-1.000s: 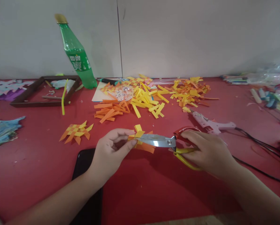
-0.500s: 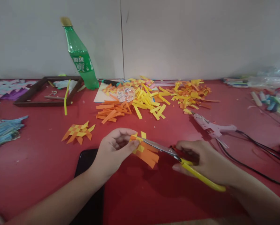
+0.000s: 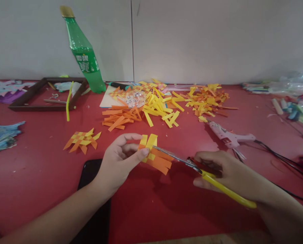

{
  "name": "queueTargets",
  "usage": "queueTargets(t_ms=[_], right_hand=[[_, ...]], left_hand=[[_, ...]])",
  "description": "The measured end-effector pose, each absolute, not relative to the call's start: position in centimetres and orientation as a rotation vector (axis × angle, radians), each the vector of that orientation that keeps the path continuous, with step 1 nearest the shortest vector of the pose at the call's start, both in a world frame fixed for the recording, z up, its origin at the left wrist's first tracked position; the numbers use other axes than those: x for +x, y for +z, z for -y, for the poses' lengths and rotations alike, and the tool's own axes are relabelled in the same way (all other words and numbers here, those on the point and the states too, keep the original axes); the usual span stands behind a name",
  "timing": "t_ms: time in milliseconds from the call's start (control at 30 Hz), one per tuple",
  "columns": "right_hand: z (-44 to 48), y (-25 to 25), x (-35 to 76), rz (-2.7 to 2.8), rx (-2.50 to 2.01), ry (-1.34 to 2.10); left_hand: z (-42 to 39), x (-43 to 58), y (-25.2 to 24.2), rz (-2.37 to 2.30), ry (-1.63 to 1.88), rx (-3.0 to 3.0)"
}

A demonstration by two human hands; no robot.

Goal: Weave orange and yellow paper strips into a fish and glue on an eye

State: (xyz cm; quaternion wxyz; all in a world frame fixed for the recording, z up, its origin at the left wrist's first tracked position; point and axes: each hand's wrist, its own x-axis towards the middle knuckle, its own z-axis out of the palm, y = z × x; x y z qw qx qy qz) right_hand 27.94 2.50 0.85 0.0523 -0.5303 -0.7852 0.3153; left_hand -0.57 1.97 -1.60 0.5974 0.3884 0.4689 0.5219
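Between thumb and fingers, my left hand point(image 3: 124, 156) pinches a woven paper piece point(image 3: 157, 159) of orange and yellow strips, its loose orange ends pointing right. My right hand point(image 3: 221, 173) grips yellow-handled scissors point(image 3: 224, 191). Their metal blades reach left, with the tips against the woven piece near my left thumb. To the left, a woven paper fish point(image 3: 81, 139) in the same colours lies flat on the red table point(image 3: 146, 210). A black phone point(image 3: 94, 203) lies partly under my left forearm.
Behind my hands lie yellow strips point(image 3: 155, 106), orange strips point(image 3: 121, 118) and a heap of paper scraps point(image 3: 208, 100). A green bottle point(image 3: 86, 61) leans near a brown frame point(image 3: 39, 108). At right rests a glue gun point(image 3: 230, 135) with a black cord point(image 3: 280, 159).
The scissors and my right hand have shifted a little to the right. The woven piece is turned slightly, and two yellow strip ends now show more at its top.
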Motion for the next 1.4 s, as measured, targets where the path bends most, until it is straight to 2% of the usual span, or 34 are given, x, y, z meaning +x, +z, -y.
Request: queueTargets(t_ms=[400,733,1400], right_hand=[[-2.8,0.5,27.8,2.403,-1.579,0.55],[-2.7,0.5,27.8,2.416,-1.538,0.188],[-2.8,0.0,27.3,2.425,-1.235,-0.263]], left_hand=[[-2.0,-0.5,-1.6,-1.081,1.209,0.972],[-1.2,-0.3,-1.2,-1.246,1.286,1.277],[-1.2,-0.1,-0.9,-1.221,1.35,1.235]])
